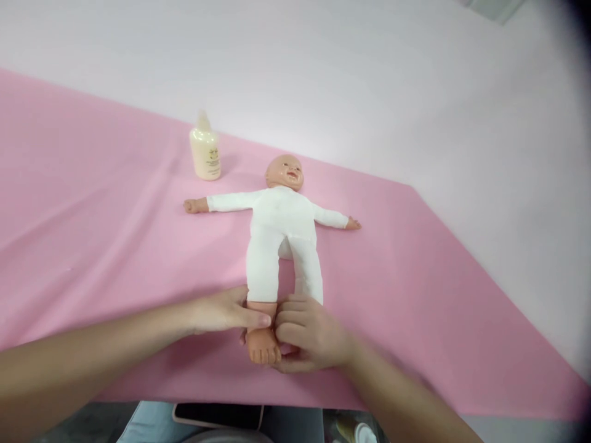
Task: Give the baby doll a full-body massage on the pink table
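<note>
Left hand (221, 311): bare, no glove, no ring or band seen on the fingers (258, 320). Nails short and plain. Left forearm (78, 363) bare to the picture's edge; no sleeve, cuff, watch or bracelet in view.

Right hand (311, 335): bare as well, knuckles rounded, fingers unadorned as far as can be seen. Right forearm (406, 400) bare too, somewhat blurred, so fine detail is lost; no sleeve or strap shows.

Lower edge of the view: a patch of light blue fabric (143, 421), likely trousers worn by the person, smooth and without visible pattern. No markings, tattoos or plasters can be made out on either arm.
</note>
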`<action>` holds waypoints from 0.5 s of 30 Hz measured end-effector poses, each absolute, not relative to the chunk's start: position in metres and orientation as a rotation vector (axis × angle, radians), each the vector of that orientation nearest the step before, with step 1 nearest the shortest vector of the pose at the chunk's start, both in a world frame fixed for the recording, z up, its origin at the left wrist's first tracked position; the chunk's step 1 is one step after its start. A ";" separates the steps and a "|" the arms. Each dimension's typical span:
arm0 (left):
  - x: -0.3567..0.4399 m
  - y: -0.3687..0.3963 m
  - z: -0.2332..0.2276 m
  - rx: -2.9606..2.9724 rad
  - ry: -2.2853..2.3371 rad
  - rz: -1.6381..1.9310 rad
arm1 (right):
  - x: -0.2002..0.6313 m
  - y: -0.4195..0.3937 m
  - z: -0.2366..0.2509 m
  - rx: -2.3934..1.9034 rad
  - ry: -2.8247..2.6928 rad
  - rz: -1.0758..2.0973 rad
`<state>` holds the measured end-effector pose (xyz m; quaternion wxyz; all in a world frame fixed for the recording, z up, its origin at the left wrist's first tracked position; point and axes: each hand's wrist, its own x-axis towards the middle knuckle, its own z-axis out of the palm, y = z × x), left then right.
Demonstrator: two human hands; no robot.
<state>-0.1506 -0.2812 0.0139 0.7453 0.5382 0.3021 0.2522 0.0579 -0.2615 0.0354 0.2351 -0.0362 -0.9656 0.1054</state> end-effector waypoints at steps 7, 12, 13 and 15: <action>-0.149 -0.283 0.020 1.236 0.737 0.548 | 0.057 -0.261 0.036 -0.039 -2.702 0.272; -0.149 -0.282 0.022 1.263 0.746 0.554 | 0.056 -0.261 0.036 -0.059 -2.772 0.338; -0.149 -0.282 0.023 1.266 0.742 0.562 | 0.055 -0.261 0.036 -0.063 -2.797 0.347; -0.148 -0.283 0.024 1.274 0.731 0.582 | 0.055 -0.260 0.037 -0.062 -2.852 0.358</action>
